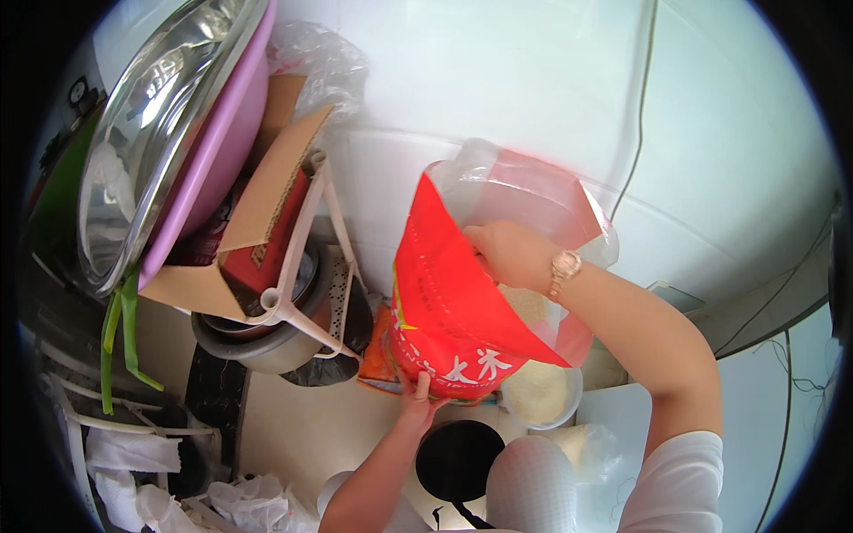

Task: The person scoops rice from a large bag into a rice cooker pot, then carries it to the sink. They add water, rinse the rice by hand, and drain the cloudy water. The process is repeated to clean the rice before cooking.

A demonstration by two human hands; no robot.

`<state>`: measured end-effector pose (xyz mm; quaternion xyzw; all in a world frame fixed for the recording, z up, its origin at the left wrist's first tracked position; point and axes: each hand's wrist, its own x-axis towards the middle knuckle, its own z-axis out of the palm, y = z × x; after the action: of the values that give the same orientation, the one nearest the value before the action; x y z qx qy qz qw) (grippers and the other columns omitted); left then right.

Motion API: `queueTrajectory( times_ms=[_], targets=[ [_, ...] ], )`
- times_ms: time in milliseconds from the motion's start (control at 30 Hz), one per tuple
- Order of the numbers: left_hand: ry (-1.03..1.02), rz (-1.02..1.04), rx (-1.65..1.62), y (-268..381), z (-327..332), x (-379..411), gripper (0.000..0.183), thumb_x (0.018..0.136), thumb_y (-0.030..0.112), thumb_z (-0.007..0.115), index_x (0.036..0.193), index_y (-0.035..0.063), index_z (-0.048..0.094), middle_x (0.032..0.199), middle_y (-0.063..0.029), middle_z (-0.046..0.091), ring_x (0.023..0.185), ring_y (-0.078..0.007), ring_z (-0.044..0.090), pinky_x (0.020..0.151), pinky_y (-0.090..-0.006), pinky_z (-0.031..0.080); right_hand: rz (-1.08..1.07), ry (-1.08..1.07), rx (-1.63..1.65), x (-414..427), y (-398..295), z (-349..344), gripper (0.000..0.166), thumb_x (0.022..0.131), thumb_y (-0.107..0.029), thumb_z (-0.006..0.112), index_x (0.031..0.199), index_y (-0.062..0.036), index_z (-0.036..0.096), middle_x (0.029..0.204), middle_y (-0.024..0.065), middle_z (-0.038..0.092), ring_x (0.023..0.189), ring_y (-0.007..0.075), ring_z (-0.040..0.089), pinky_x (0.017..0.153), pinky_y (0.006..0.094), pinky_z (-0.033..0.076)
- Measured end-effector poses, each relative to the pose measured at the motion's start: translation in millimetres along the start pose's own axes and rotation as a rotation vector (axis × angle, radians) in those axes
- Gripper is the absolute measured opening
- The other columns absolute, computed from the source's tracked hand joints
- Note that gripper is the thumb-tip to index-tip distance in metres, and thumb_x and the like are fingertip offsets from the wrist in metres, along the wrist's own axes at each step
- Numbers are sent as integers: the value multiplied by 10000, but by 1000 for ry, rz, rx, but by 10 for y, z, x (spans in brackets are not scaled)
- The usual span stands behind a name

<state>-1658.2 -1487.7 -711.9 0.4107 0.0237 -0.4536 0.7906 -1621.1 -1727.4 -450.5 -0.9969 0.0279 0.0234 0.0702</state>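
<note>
A large red plastic rice bag stands tilted before me, its mouth spread wide. White lettering marks its front. Pale grains show inside, below the semi-transparent rear panel. My left hand holds the lower front of the bag, thumb up against the red plastic. Inside the mouth, my right hand is bent at the near red panel's edge, a wristwatch on its wrist. That panel hides its fingertips, so its grip is unclear. Behind the bag's lower right side sits a round tub of pale grains.
A clear bag of grains lies below the tub. Between my knees is a round black object. At left, a white rack bears an open cardboard box, a pink basin and a steel basin. A pot sits beneath.
</note>
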Motion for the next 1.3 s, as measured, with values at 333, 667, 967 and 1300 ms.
queueTrajectory(
  times_ms=[333, 667, 967, 1300],
  targets=[
    [39, -61, 13, 43, -69, -15, 683, 859, 493, 592, 1388, 306, 203, 1377, -62, 372, 1200, -304, 447, 886, -543, 466, 7, 531, -249, -914, -22, -664, 122, 740, -19, 570, 828, -71, 504, 801, 106, 527, 681, 301, 572, 553, 393, 467],
    [93, -138, 92, 70, -2, -133, 672, 889, 478, 562, 1423, 302, 194, 1372, -7, 384, 1239, -226, 402, 884, -471, 436, -27, 692, -83, -1102, 151, -408, 147, 764, 12, 607, 797, -44, 476, 742, 107, 498, 614, 279, 523, 543, 358, 449],
    [231, -165, 179, -37, -233, -238, 577, 875, 393, 624, 1329, 151, 362, 1328, -14, 409, 1265, -186, 344, 950, -484, 381, 123, 981, 428, -1321, 361, -337, 185, 812, -45, 655, 757, -13, 481, 684, 75, 484, 600, 174, 453, 548, 276, 406],
    [242, -71, 290, -174, -336, -639, 290, 884, 191, 589, 1145, 116, 486, 1129, -15, 487, 1069, -190, 457, 915, -452, 432, 230, 1031, 553, -1490, 367, -226, 215, 830, -63, 636, 741, -23, 444, 706, 72, 545, 593, 158, 544, 547, 282, 424]
  ],
)
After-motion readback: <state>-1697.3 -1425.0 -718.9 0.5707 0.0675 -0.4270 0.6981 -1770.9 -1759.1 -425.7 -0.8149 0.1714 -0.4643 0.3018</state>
